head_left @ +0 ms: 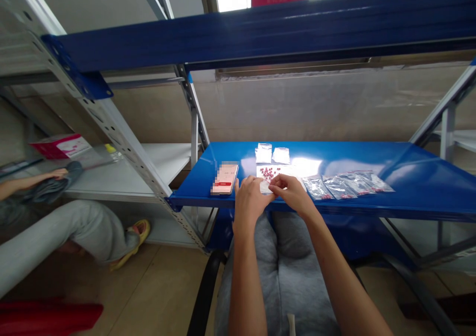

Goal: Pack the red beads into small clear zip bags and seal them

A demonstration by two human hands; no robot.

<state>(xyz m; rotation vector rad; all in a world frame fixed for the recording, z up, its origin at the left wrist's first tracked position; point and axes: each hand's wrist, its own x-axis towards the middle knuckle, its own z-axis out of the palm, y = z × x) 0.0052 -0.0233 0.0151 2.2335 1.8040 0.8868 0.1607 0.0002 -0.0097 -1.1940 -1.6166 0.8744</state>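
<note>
At the front edge of the blue shelf, my left hand is closed on the near edge of a small clear plastic bag. Close against its right side, my right hand has thumb and forefinger pinched together at the bag's edge; what lies between those fingertips is too small to make out. Just beyond my hands, several small red beads lie loose on a white sheet. Several zip bags with red pieces at their bottoms lie in an overlapping row to the right.
A phone lies left of my hands. Behind the beads sit two stacks of small white bags. A blue beam crosses above the blue shelf. Another person's hand holds dark cloth at far left.
</note>
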